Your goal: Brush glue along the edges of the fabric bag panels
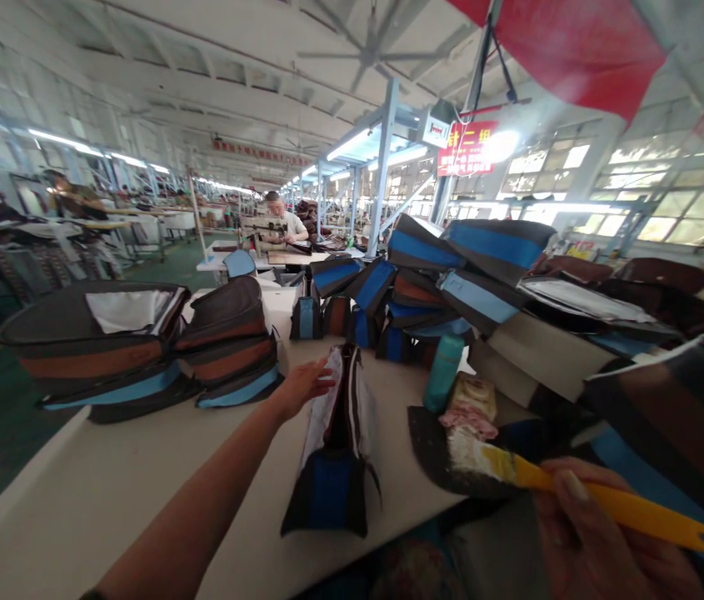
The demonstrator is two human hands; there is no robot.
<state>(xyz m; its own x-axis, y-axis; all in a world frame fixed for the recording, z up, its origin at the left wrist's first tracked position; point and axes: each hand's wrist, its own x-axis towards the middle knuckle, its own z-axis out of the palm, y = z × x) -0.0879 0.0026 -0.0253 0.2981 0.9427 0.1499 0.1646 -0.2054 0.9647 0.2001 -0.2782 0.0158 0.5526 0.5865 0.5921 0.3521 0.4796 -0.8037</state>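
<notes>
A long grey and blue fabric piece (329,492) stands on the pale table, its top open along a dark slot between white-lined sides. My left hand (305,385) touches the far left part of its white lining, fingers stretched out. At the lower right my right hand (601,533) is closed around the yellow handle of a brush (632,508). White, glue-like stuff coats the bristles, which are over a dark, curved piece (432,454). Behind the brush are a teal bottle (444,372) and a crumpled pink cloth (471,417).
Stacked grey, brown and blue fabric pieces (95,358) sit on the table (157,492) at the left. More are piled at the back (417,246) and right (670,400). A person (289,223) works at a machine farther off.
</notes>
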